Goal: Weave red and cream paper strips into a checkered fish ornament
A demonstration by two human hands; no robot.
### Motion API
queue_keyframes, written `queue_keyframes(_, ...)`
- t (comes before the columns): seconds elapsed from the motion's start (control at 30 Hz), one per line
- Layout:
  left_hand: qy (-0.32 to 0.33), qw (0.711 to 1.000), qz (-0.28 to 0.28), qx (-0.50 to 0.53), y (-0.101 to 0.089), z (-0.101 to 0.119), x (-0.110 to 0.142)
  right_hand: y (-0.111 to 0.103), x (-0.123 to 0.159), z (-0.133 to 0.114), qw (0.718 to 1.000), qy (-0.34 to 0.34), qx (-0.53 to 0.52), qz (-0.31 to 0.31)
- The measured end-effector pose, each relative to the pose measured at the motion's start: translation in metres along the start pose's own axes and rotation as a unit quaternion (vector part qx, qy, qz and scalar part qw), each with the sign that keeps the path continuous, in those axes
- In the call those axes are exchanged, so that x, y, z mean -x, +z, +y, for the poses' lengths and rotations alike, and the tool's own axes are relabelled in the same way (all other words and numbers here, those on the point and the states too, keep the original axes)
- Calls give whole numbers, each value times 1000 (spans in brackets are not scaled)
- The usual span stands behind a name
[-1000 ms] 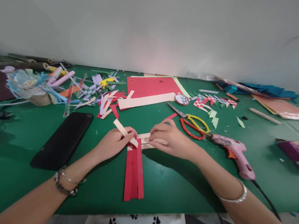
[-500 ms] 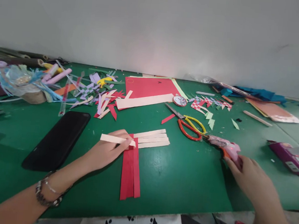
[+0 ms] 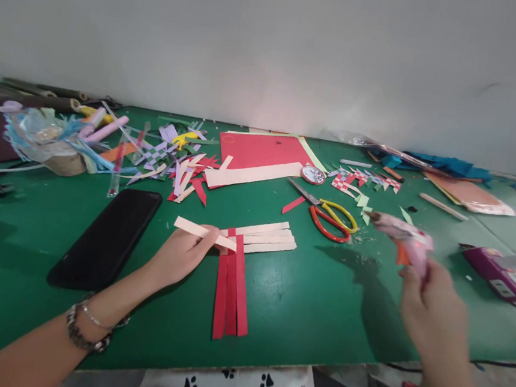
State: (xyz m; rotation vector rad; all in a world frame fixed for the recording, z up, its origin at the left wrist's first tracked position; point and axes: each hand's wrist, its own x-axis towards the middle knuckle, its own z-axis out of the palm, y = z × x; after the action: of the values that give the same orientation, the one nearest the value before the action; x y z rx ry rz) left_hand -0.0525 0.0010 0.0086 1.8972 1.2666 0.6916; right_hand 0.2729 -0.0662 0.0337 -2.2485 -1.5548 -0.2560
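My left hand (image 3: 181, 253) pinches a cream paper strip (image 3: 200, 231) and holds it down across the tops of three red paper strips (image 3: 231, 287) that lie side by side on the green table (image 3: 312, 300). More cream strips (image 3: 267, 238) cross the red ones and stick out to the right. My right hand (image 3: 432, 311) is closed round the handle of a pink hot glue gun (image 3: 405, 238), which is lifted off the table with its nozzle pointing left; hand and gun are blurred by motion.
Red-and-yellow scissors (image 3: 331, 215) lie just left of the glue gun. A black phone (image 3: 110, 235) lies to the left. Paper scraps and woven pieces (image 3: 170, 162), a red sheet (image 3: 262, 148), a small round tin (image 3: 312, 174) and a purple box (image 3: 499, 272) lie around.
My right hand left the strips, reached right to the glue gun and has lifted it off the table. My left hand has stayed on the cream strip.
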Motion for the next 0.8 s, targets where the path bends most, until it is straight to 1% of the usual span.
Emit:
queue_keyframes(0.03,-7,1000,2,7,-1,-1,0,2,3,-12,1000,-1,-27,-11)
queue_keyframes(0.1,-15,1000,4,20,-2,-1,-1,10,10,-33,996,-43,-69,-48)
queue_keyframes(0.17,-14,1000,5,27,-3,0,-1,22,17,-51,992,-79,-82,-46)
queue_keyframes(0.23,-13,999,7,28,-4,1,-1,33,23,-65,990,-111,-79,-29)
queue_keyframes(0.33,-18,1000,9,22,-5,2,-1,41,30,-78,985,-156,-55,-41)
queue_keyframes(0.47,-24,1000,8,18,-6,3,-1,40,35,-87,979,-199,-15,-46)
queue_keyframes(0.63,-19,1000,-1,16,-6,2,-2,39,35,-87,977,-208,25,-41)
queue_keyframes(0.8,-11,1000,-3,16,-5,2,-2,42,36,-87,971,-232,24,-48)
